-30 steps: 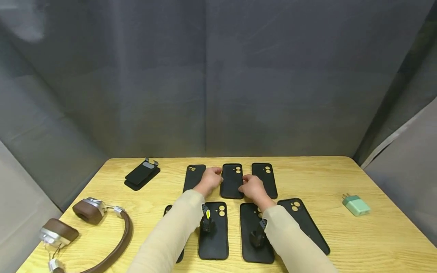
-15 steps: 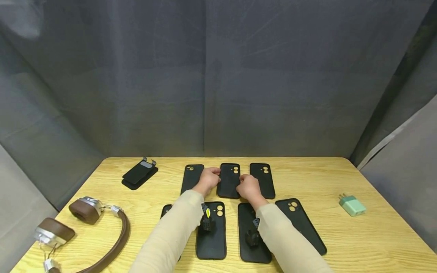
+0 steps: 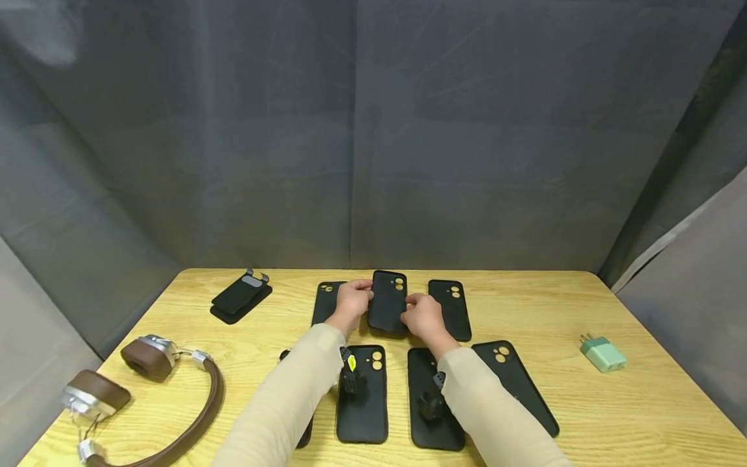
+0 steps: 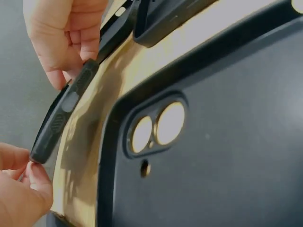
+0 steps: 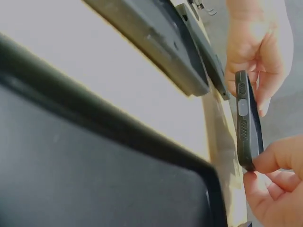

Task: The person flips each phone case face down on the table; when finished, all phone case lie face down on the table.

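A black phone case (image 3: 388, 301) is held between both hands in the middle of the back row, raised off the wooden table (image 3: 525, 298) with its far end tilted up. My left hand (image 3: 353, 301) pinches its left edge, and my right hand (image 3: 423, 318) pinches the lower right edge. In the right wrist view the held case (image 5: 249, 123) appears edge-on above the wood, with side buttons showing. To its left lies another phone case (image 3: 324, 303), partly behind my left hand. A similar case (image 3: 452, 314) lies just right of my right hand.
Several more black cases, such as the front case (image 3: 362, 421) and the slanted case (image 3: 519, 383), lie beneath my forearms. Brown headphones (image 3: 213, 389) are at left, a black folding stand (image 3: 236, 298) at back left, a green plug adapter (image 3: 604, 353) at right. A grey curtain (image 3: 373, 162) hangs behind.
The middle back case, flat on the table before, is now lifted and tilted up between both hands. The other objects keep their places.
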Demonstrator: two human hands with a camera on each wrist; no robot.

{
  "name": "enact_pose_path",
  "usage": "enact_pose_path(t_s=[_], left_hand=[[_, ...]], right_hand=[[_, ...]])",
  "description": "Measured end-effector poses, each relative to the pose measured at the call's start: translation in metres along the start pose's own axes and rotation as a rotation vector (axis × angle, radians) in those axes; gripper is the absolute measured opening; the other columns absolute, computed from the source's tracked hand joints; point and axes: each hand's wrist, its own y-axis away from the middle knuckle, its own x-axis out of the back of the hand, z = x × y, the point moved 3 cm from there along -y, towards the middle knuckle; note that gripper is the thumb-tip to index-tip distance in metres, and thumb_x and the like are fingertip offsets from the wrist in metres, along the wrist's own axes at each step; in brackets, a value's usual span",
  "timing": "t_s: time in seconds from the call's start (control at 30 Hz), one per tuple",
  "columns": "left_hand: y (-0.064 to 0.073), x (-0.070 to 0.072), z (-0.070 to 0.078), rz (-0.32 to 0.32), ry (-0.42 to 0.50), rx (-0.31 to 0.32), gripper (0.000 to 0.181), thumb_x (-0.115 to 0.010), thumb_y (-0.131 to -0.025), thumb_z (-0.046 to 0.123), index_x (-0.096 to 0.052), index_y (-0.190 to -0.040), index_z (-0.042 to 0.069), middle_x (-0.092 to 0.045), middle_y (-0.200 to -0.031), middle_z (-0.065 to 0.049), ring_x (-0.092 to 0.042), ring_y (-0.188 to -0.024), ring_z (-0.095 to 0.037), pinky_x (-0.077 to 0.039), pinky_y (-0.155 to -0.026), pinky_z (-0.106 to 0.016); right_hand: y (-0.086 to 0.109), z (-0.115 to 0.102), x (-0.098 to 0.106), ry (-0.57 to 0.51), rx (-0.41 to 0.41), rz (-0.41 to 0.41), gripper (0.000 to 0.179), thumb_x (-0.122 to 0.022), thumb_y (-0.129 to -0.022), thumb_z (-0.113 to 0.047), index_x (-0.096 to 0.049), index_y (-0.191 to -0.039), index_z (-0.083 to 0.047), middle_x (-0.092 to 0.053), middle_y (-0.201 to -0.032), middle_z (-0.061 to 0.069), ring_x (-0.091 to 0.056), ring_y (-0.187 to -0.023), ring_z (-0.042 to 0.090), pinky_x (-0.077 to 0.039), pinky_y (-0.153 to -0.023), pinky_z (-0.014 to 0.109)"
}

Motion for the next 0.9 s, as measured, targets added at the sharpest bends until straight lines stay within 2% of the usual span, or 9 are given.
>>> enact_pose_path(t_s=[0.17, 0.33, 0.53, 0.73, 0.9], left_hand=[[-0.001, 0.006, 0.002, 0.033, 0.085, -0.011, 0.025, -0.056, -0.089, 0.002, -0.064, -0.112, 0.0, -0.061, -0.109, -0.016, -0.056, -0.081, -0.016, -0.048, -0.069, -0.028], [-0.003, 0.011, 0.008, 0.061, 0.18, -0.038, 0.022, -0.06, -0.087, 0.005, -0.064, -0.108, -0.002, -0.062, -0.105, -0.012, -0.056, -0.083, -0.013, -0.048, -0.074, -0.026], [-0.003, 0.01, 0.012, 0.071, 0.254, -0.053, 0.021, -0.062, -0.085, 0.005, -0.062, -0.104, -0.004, -0.061, -0.091, -0.006, -0.056, -0.075, -0.01, -0.047, -0.067, -0.023], [0.002, 0.007, 0.015, 0.047, 0.259, -0.067, 0.024, -0.063, -0.083, 0.001, -0.06, -0.105, -0.007, -0.058, -0.086, -0.003, -0.054, -0.071, -0.008, -0.045, -0.064, -0.022], [0.004, 0.005, 0.015, 0.013, 0.238, -0.04, 0.027, -0.062, -0.083, -0.001, -0.059, -0.109, -0.008, -0.059, -0.092, -0.006, -0.054, -0.072, -0.009, -0.045, -0.065, -0.021]], right_hand=[[0.0, -0.006, -0.002, -0.054, 0.003, 0.003, 0.041, -0.06, -0.082, 0.001, -0.056, -0.123, 0.004, -0.063, -0.11, 0.019, -0.059, -0.097, 0.028, -0.049, -0.076, 0.037], [-0.001, -0.008, -0.009, -0.106, -0.007, 0.008, 0.038, -0.061, -0.081, 0.001, -0.059, -0.119, 0.003, -0.063, -0.101, 0.016, -0.059, -0.089, 0.024, -0.049, -0.073, 0.034], [0.0, -0.007, -0.02, -0.148, 0.008, 0.008, 0.034, -0.062, -0.077, 0.004, -0.063, -0.111, 0.004, -0.063, -0.093, 0.014, -0.057, -0.08, 0.021, -0.048, -0.066, 0.029], [0.001, -0.004, -0.029, -0.122, 0.034, 0.005, 0.027, -0.059, -0.08, 0.003, -0.065, -0.107, 0.004, -0.066, -0.091, 0.014, -0.059, -0.081, 0.02, -0.048, -0.067, 0.029], [0.003, -0.002, -0.036, -0.114, 0.043, -0.015, 0.024, -0.055, -0.082, 0.003, -0.066, -0.103, 0.005, -0.066, -0.093, 0.015, -0.058, -0.081, 0.021, -0.048, -0.067, 0.029]])
